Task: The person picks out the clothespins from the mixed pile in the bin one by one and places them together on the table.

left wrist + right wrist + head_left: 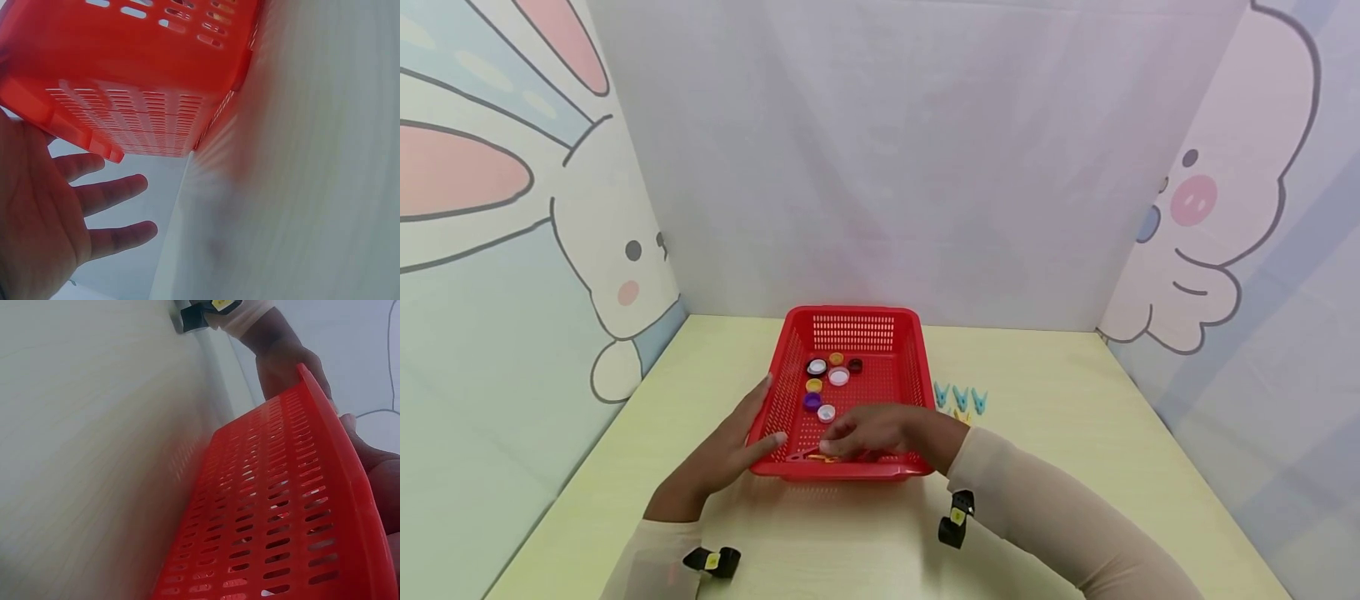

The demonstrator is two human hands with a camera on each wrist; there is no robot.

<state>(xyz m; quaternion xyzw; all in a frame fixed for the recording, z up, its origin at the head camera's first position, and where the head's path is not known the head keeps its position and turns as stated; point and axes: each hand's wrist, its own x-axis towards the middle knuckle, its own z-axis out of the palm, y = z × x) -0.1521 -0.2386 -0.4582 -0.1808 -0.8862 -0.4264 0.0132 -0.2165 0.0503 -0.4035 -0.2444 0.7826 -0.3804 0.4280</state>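
Head view: likely picking up yellow clothespin (823,457) in red basket (850,471) with right hand (872,428), cannot tell if pinching; steadying with spread-fingered left hand (721,454); probably needs firm pinch next.

**No Readable Lettering**

No words, brands or numbers can be read in any view. The yellow patch (712,561) on the left wrist and yellow square (957,517) on the right are too small to decipher.

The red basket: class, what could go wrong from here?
The right hand, low inside, might knock the nearby white cap. The left hand, at one side of the red basket, might tip it by pressing hard. The right forearm might brush the blue clothespins beside the basket.
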